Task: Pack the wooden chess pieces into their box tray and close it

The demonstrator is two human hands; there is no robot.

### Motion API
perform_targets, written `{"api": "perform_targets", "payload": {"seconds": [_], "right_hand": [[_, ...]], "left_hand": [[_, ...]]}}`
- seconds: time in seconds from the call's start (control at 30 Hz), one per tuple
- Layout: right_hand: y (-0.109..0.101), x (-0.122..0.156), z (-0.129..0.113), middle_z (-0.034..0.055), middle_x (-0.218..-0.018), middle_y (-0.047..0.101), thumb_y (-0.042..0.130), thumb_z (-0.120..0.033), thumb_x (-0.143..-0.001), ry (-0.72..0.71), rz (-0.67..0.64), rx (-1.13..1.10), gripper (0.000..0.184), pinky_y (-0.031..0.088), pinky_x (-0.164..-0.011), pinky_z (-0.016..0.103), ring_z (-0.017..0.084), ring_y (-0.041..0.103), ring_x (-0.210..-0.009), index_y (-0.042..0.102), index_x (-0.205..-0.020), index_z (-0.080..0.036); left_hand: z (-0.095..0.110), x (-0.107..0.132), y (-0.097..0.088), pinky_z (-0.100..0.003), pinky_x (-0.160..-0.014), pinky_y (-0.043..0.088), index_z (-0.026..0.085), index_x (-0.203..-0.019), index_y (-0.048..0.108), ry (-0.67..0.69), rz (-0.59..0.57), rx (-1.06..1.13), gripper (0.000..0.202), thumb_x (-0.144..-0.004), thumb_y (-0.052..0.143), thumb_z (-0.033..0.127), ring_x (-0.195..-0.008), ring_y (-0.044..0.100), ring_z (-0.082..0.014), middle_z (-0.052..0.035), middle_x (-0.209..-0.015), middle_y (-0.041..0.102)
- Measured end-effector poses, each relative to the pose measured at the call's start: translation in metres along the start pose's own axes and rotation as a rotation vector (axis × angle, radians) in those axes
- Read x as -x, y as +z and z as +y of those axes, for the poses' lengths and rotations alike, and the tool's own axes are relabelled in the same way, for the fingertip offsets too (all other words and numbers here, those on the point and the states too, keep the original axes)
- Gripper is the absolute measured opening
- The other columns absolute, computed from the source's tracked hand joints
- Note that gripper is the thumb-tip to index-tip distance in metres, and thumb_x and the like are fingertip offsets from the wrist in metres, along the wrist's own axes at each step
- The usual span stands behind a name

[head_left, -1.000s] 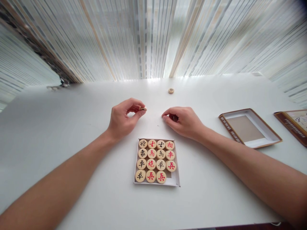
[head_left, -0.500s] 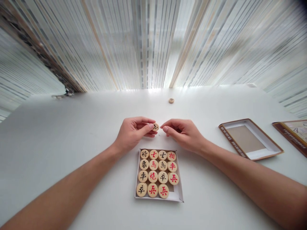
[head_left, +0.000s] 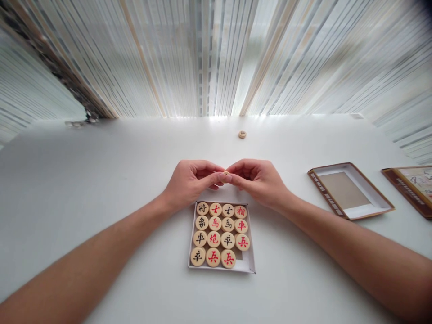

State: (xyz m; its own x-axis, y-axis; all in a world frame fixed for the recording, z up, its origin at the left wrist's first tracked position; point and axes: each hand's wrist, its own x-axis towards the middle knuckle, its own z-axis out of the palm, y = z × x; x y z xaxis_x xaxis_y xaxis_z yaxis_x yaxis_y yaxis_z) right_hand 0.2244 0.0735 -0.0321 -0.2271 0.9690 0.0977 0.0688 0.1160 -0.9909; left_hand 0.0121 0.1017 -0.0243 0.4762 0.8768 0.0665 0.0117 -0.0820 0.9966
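My left hand [head_left: 191,182] and my right hand [head_left: 258,180] meet fingertip to fingertip just beyond a small white tray [head_left: 249,264]. Both pinch one round wooden chess piece [head_left: 226,174], mostly hidden between the fingers. The tray holds several round wooden pieces [head_left: 221,234] marked with red or black characters, laid in rows; its near right corner slot is bare. A single loose piece [head_left: 242,134] lies farther back on the white table [head_left: 101,180].
An open brown-edged box half [head_left: 349,191] lies to the right, and another brown box part [head_left: 410,184] sits at the right edge. A striped curtain [head_left: 216,54] hangs behind the table's far edge.
My left hand carried the piece rightward toward the middle. My right hand closed in and its fingertips now pinch the same piece.
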Motion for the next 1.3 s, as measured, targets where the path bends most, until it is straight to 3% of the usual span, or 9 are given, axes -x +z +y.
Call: {"api": "perform_targets", "payload": {"seconds": [0.2, 0.4, 0.63, 0.9, 1.3], "right_hand": [[0.002, -0.001, -0.002, 0.0057, -0.081, 0.078, 0.090, -0.043, -0.077, -0.007, 0.065, -0.015, 0.030, 0.050, -0.059, 0.025, 0.015, 0.067, -0.070, 0.079, -0.088, -0.017], [0.002, -0.001, -0.011, 0.0006, -0.060, 0.066, 0.081, -0.049, -0.085, -0.018, 0.026, 0.015, 0.033, 0.046, -0.051, 0.026, 0.013, 0.058, -0.057, 0.080, -0.085, -0.016], [-0.001, 0.000, -0.005, 0.0072, -0.083, 0.078, 0.089, -0.045, -0.078, 0.006, -0.018, -0.041, 0.032, 0.051, -0.058, 0.029, 0.017, 0.067, -0.069, 0.081, -0.093, -0.018], [-0.002, 0.000, -0.001, 0.0075, -0.083, 0.078, 0.093, -0.051, -0.072, -0.001, -0.035, -0.025, 0.042, 0.053, -0.060, 0.031, 0.020, 0.069, -0.073, 0.079, -0.093, -0.018], [-0.001, 0.000, -0.006, 0.0043, -0.072, 0.075, 0.090, -0.048, -0.077, 0.001, 0.007, -0.003, 0.034, 0.049, -0.052, 0.026, 0.013, 0.059, -0.058, 0.081, -0.086, -0.017]], "left_hand": [[-0.003, 0.001, 0.002, -0.027, -0.075, 0.066, 0.015, -0.102, 0.082, 0.036, -0.004, -0.018, 0.028, -0.077, 0.091, 0.024, -0.083, 0.081, -0.0209, -0.0058, -0.087, 0.084], [-0.004, 0.003, 0.002, -0.033, -0.076, 0.068, 0.015, -0.104, 0.081, 0.058, 0.008, -0.021, 0.029, -0.081, 0.089, 0.030, -0.082, 0.081, -0.0235, -0.0075, -0.086, 0.083], [-0.004, 0.002, 0.000, -0.031, -0.069, 0.068, 0.014, -0.100, 0.081, 0.071, 0.012, 0.006, 0.027, -0.079, 0.090, 0.029, -0.076, 0.080, -0.0219, -0.0071, -0.081, 0.082], [-0.003, 0.002, 0.000, -0.029, -0.069, 0.067, 0.014, -0.099, 0.081, 0.079, 0.001, -0.001, 0.024, -0.080, 0.089, 0.027, -0.075, 0.079, -0.0200, -0.0068, -0.082, 0.082], [-0.004, 0.003, -0.001, -0.030, -0.074, 0.067, 0.016, -0.100, 0.081, 0.066, -0.018, -0.044, 0.028, -0.075, 0.091, 0.025, -0.083, 0.081, -0.0231, -0.0067, -0.087, 0.083]]}}
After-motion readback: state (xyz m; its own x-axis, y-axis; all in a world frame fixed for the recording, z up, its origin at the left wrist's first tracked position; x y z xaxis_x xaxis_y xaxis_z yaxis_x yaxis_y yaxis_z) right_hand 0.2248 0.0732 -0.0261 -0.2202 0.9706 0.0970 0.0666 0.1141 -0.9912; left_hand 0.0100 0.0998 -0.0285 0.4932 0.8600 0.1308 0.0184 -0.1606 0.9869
